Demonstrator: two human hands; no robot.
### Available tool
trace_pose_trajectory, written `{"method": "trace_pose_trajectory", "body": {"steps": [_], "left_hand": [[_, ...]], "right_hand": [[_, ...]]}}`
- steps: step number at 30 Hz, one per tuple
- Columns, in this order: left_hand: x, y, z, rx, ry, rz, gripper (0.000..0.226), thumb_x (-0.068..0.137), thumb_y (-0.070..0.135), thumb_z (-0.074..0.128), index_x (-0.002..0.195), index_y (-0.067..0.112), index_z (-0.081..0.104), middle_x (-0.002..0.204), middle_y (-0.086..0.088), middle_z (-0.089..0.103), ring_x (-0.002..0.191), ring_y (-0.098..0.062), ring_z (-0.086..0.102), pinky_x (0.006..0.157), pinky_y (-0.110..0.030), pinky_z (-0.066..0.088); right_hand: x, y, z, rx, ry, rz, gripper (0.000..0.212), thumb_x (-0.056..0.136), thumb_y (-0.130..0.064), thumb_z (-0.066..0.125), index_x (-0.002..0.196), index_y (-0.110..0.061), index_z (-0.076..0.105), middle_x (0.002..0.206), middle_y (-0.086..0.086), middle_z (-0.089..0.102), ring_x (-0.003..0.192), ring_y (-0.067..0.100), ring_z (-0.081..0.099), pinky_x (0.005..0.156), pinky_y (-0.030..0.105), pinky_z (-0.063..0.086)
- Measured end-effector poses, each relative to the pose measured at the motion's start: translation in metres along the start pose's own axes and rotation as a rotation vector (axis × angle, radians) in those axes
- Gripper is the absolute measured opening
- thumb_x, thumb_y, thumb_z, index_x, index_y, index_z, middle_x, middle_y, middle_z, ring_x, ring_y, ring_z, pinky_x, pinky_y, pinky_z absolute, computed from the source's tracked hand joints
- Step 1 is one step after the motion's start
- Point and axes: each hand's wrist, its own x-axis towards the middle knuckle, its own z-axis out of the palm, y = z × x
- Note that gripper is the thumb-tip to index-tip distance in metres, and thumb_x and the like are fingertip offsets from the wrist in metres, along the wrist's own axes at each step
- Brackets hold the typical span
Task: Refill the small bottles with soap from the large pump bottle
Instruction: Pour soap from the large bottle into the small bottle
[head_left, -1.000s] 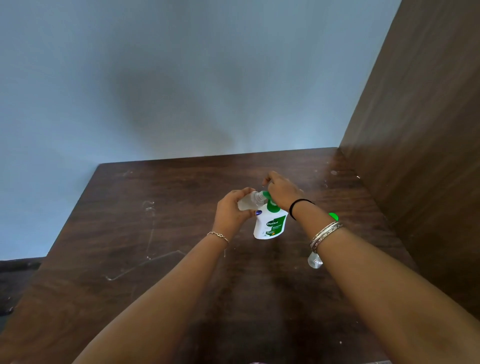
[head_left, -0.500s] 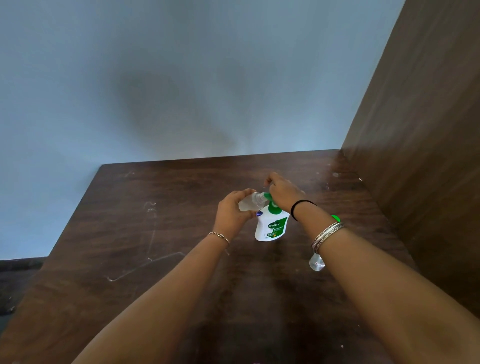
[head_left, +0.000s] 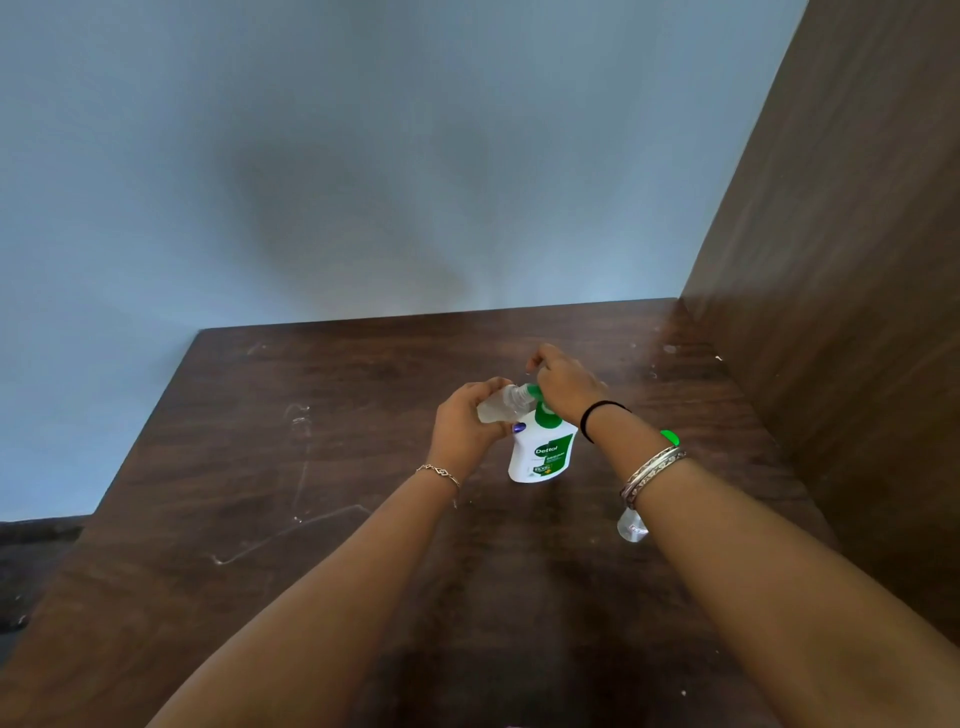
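Observation:
A white pump bottle (head_left: 540, 453) with a green label and green pump stands upright on the dark wooden table (head_left: 322, 447). My left hand (head_left: 467, 422) grips a small clear bottle (head_left: 501, 406), tilted so its mouth meets the green pump nozzle. My right hand (head_left: 563, 384) rests on top of the pump head and hides most of it. A second small clear bottle (head_left: 631, 526) lies on the table, partly hidden under my right forearm. A green cap (head_left: 669, 435) peeks out beside my right wrist.
A brown wooden panel (head_left: 841, 312) rises along the right side of the table. A pale blue wall (head_left: 363, 156) stands behind the far edge. The table's left edge drops off to a dark floor (head_left: 31, 551).
Both hands and the bottles stay almost where they were; the view has only shifted slightly.

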Motion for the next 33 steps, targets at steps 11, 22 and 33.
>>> {"method": "trace_pose_trajectory", "body": {"steps": [11,22,33], "left_hand": [[-0.001,-0.001,0.001,-0.024,0.009,0.005,0.050,0.065,0.011,0.079,0.113,0.013,0.063,0.109,-0.004,0.064,0.091,-0.009,0.054,0.069,0.001,0.038],[-0.002,-0.004,0.004,-0.002,0.013,-0.016,0.050,0.066,0.011,0.079,0.113,0.013,0.063,0.109,-0.004,0.064,0.093,-0.012,0.056,0.079,-0.017,0.039],[-0.003,-0.004,0.004,0.003,-0.002,-0.021,0.050,0.067,0.011,0.078,0.114,0.013,0.062,0.111,-0.005,0.064,0.093,-0.011,0.054,0.080,-0.019,0.041]], "right_hand": [[0.000,0.000,-0.004,-0.066,-0.039,-0.017,0.031,0.090,-0.014,0.030,0.111,-0.025,0.049,0.120,0.008,0.058,0.103,0.030,0.054,0.094,0.043,0.039],[0.000,0.004,0.004,-0.039,-0.005,0.006,0.027,0.092,-0.015,0.029,0.105,-0.023,0.051,0.115,0.010,0.060,0.091,0.027,0.051,0.092,0.042,0.040],[0.000,0.004,0.008,-0.036,0.035,0.001,0.028,0.095,-0.016,0.026,0.106,-0.021,0.052,0.111,0.010,0.061,0.089,0.027,0.052,0.089,0.040,0.040]]}}
